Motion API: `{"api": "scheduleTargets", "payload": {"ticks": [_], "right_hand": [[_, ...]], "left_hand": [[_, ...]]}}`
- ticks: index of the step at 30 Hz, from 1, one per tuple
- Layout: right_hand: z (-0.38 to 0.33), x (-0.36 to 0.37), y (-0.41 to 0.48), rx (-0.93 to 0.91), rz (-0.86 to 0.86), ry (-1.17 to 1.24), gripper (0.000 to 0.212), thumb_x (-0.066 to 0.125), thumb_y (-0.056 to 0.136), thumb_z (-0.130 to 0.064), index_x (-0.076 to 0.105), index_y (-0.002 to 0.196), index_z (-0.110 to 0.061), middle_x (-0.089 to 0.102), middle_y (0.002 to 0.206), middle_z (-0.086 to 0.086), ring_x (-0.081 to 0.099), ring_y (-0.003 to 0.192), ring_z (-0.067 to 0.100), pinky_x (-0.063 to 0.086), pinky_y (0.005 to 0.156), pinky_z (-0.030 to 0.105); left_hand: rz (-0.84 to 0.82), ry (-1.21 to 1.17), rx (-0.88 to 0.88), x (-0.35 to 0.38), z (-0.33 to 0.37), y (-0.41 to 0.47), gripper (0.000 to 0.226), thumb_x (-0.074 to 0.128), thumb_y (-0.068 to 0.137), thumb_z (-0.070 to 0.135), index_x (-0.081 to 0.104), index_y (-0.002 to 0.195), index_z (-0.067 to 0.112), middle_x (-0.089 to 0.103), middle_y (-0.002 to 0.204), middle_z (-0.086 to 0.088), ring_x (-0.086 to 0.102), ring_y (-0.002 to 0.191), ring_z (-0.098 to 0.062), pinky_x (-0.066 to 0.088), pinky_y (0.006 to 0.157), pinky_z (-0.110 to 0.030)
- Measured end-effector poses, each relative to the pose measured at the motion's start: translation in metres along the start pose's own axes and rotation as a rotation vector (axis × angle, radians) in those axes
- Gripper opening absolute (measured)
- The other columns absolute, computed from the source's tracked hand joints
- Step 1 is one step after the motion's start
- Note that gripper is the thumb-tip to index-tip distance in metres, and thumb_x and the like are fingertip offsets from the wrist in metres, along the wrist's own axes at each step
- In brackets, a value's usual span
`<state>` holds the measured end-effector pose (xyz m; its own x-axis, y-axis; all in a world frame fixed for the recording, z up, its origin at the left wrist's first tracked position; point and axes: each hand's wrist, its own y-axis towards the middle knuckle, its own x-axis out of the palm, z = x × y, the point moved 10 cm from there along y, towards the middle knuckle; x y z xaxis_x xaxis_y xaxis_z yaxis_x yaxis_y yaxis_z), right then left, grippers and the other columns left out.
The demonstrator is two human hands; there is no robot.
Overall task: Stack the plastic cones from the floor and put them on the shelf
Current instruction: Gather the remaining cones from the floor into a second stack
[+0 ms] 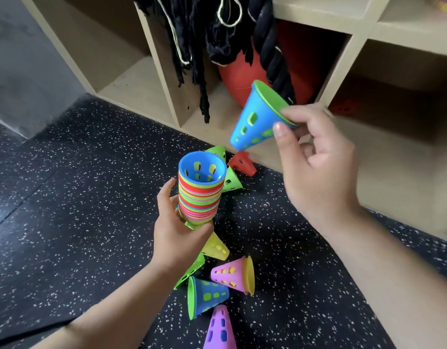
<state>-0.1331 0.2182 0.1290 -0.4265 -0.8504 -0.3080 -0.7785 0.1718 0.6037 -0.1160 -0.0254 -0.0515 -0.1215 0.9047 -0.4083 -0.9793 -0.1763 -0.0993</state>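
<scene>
A wooden shelf (pixel 152 79) whose cubby holds black ropes (pixel 217 34) and what may be a red ball (pixel 245 74) stands over a speckled floor (pixel 79 172) strewn with loose cones (pixel 212 295), while the left hand (pixel 177 230) grips a nested stack (pixel 199 195), wide ends up, and the right hand (pixel 315 167) pinches a blue cone (pixel 257 119) by its rim.

Black ropes (pixel 204 34) hanging over a red ball (pixel 245 71); speckled black floor (pixel 91 185) below, grey wall (pixel 23 59) at left.
</scene>
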Motion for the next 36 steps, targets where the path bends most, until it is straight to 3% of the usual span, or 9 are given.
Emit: {"api": "scheduleTargets", "payload": {"ticks": [5, 10, 14, 18, 21, 26, 30, 33, 36], "right_hand": [[-0.031, 0.055, 0.002, -0.140, -0.316, 0.055, 0.017, 0.066, 0.092, -0.015, 0.072, 0.107, -0.008, 0.061, 0.101, 0.004, 0.051, 0.059, 0.022, 0.041, 0.060, 0.021], [0.075, 0.048, -0.018, 0.436, -0.048, -0.008, 0.011, 0.059, 0.093, -0.020, 0.069, 0.097, -0.023, 0.065, 0.096, -0.005, 0.060, 0.077, 0.008, 0.042, 0.067, 0.019], [0.167, 0.119, -0.091, 0.702, -0.679, -0.461, 0.032, 0.056, 0.093, -0.039, 0.061, 0.120, -0.023, 0.060, 0.119, -0.004, 0.058, 0.105, 0.016, 0.046, 0.084, 0.030], [0.184, 0.126, -0.109, 0.781, -0.570, -0.413, 0.015, 0.056, 0.093, -0.025, 0.069, 0.102, -0.023, 0.069, 0.104, -0.006, 0.062, 0.099, 0.016, 0.042, 0.070, 0.022], [0.162, 0.107, -0.082, 0.675, -0.398, -0.337, 0.015, 0.056, 0.093, -0.019, 0.070, 0.093, -0.024, 0.069, 0.087, -0.009, 0.065, 0.083, 0.014, 0.044, 0.062, 0.015], [0.035, 0.041, -0.001, 0.040, -0.002, -0.140, 0.013, 0.060, 0.096, -0.010, 0.070, 0.104, -0.008, 0.063, 0.099, -0.004, 0.061, 0.078, 0.012, 0.051, 0.068, 0.021], [-0.037, 0.049, 0.004, -0.276, -0.164, -0.119, 0.016, 0.061, 0.096, -0.005, 0.071, 0.106, 0.002, 0.064, 0.101, 0.010, 0.061, 0.084, 0.014, 0.051, 0.074, 0.026], [-0.036, 0.068, -0.014, -0.245, -0.285, -0.078, 0.023, 0.063, 0.094, -0.010, 0.069, 0.116, -0.005, 0.062, 0.110, 0.008, 0.056, 0.080, 0.005, 0.048, 0.066, 0.021], [0.017, 0.058, -0.044, 0.126, -0.127, 0.028, 0.022, 0.058, 0.092, -0.004, 0.070, 0.108, -0.015, 0.063, 0.103, 0.001, 0.059, 0.073, 0.011, 0.047, 0.065, 0.026]], "left_hand": [[0.005, -0.014, 0.015, 0.003, 0.008, 0.001, 0.104, 0.083, 0.063, 0.015, 0.027, 0.147, 0.040, 0.062, 0.129, 0.015, 0.068, 0.107, -0.003, 0.055, 0.099, -0.045], [0.027, -0.056, 0.007, -0.006, 0.005, 0.009, 0.102, 0.082, 0.066, 0.012, 0.027, 0.144, 0.047, 0.061, 0.122, 0.022, 0.069, 0.105, -0.009, 0.059, 0.083, -0.058], [0.031, -0.056, -0.017, -0.014, -0.002, 0.009, 0.102, 0.083, 0.065, 0.016, 0.027, 0.143, 0.050, 0.059, 0.121, 0.026, 0.070, 0.103, -0.007, 0.059, 0.077, -0.060], [0.020, -0.018, -0.008, -0.021, -0.006, 0.009, 0.103, 0.084, 0.066, 0.013, 0.027, 0.146, 0.041, 0.059, 0.128, 0.018, 0.068, 0.106, -0.003, 0.056, 0.097, -0.045], [0.024, -0.012, -0.010, -0.025, -0.010, 0.011, 0.102, 0.083, 0.065, 0.015, 0.027, 0.147, 0.041, 0.060, 0.129, 0.015, 0.069, 0.107, -0.005, 0.056, 0.097, -0.046], [0.017, -0.009, -0.025, -0.026, -0.012, 0.011, 0.103, 0.083, 0.065, 0.016, 0.026, 0.146, 0.043, 0.061, 0.129, 0.012, 0.069, 0.107, -0.007, 0.057, 0.094, -0.048], [0.010, -0.016, -0.018, -0.023, -0.006, 0.007, 0.104, 0.081, 0.062, 0.019, 0.026, 0.147, 0.042, 0.061, 0.128, 0.010, 0.070, 0.107, -0.009, 0.057, 0.094, -0.048], [0.016, -0.030, -0.002, -0.024, -0.001, 0.004, 0.103, 0.080, 0.061, 0.020, 0.027, 0.147, 0.041, 0.062, 0.128, 0.009, 0.070, 0.107, -0.010, 0.057, 0.095, -0.048], [0.044, -0.046, -0.012, -0.034, -0.004, -0.005, 0.104, 0.082, 0.062, 0.017, 0.027, 0.147, 0.041, 0.062, 0.127, 0.013, 0.070, 0.105, -0.006, 0.057, 0.094, -0.046]]}}
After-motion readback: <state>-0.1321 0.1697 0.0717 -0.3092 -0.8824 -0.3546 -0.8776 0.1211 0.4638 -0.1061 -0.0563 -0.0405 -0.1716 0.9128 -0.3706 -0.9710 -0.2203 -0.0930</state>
